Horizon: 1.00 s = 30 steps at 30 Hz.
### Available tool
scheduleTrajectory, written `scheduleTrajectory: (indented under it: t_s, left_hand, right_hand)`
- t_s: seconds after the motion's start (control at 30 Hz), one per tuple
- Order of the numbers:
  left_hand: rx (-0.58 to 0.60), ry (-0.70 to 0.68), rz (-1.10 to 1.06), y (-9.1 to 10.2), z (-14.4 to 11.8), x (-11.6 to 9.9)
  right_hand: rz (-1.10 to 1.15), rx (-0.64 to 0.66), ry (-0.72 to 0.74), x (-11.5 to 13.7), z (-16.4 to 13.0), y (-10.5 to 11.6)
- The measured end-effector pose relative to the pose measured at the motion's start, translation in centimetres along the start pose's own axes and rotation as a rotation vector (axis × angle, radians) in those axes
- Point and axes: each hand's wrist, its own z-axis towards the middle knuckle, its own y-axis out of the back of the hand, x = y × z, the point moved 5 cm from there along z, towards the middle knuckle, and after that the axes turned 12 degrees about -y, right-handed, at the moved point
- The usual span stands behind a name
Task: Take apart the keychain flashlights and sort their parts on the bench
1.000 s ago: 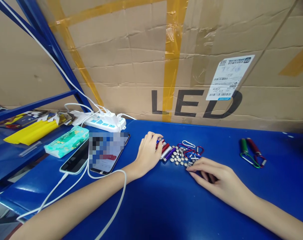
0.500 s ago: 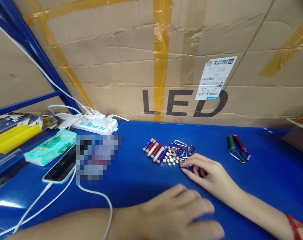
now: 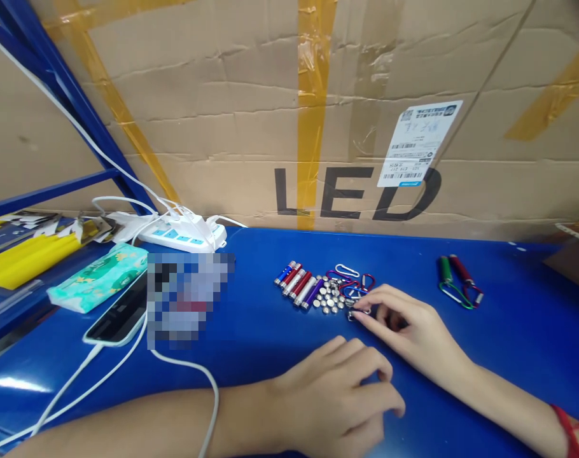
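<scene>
My right hand (image 3: 404, 324) pinches a small dark and silver metal piece (image 3: 361, 313) between thumb and forefinger, just above the blue table; its exact kind is too small to make out. Right by these fingertips lies a pile of silver button cells (image 3: 328, 298). Behind the cells are several carabiner clips (image 3: 347, 270) in white, purple, red and blue. A row of small tube-shaped flashlights (image 3: 299, 285) in blue, red, silver and purple sits left of the cells. My left hand (image 3: 334, 394) hovers nearer me, its fingers loosely bent and apart, with nothing visible in them.
Two tubes with carabiners, green and red (image 3: 454, 273), lie at the right. At the left are a phone (image 3: 120, 312) with a white cable, a tissue pack (image 3: 98, 277) and a power strip (image 3: 184, 234). A cardboard box (image 3: 242, 127) stands behind the table (image 3: 251, 356).
My right hand has pulled slightly towards me from the pile, and the small metal piece now shows in its pinch. My left hand has drawn back a little to the left, its fingers more bent.
</scene>
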Motion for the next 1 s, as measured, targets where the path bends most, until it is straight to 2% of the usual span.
scheduleTrajectory:
  t_s: [0.1, 0.27, 0.6, 0.9, 1.0]
  left_hand:
    - [0.007, -0.033, -0.003, -0.1, 0.0, -0.1]
    - [0.0, -0.032, 0.003, 0.2, 0.1, -0.2]
    - [0.039, -0.012, 0.003, -0.1, 0.0, -0.1]
    - [0.0, -0.024, 0.019, 0.1, 0.1, -0.1]
    - [-0.006, -0.034, 0.021, 0.1, 0.0, -0.1]
  right_hand:
    - [-0.055, -0.021, -0.019, -0.3, -0.2, 0.0]
    - [-0.143, 0.026, -0.024, -0.5, -0.5, -0.4]
    - [-0.118, 0.053, -0.028, -1.0, -0.4, -0.5]
    - [-0.018, 0.034, 0.046, 0.1, -0.2, -0.1]
    - [0.005, 0.019, 0.029, 0.1, -0.3, -0.1]
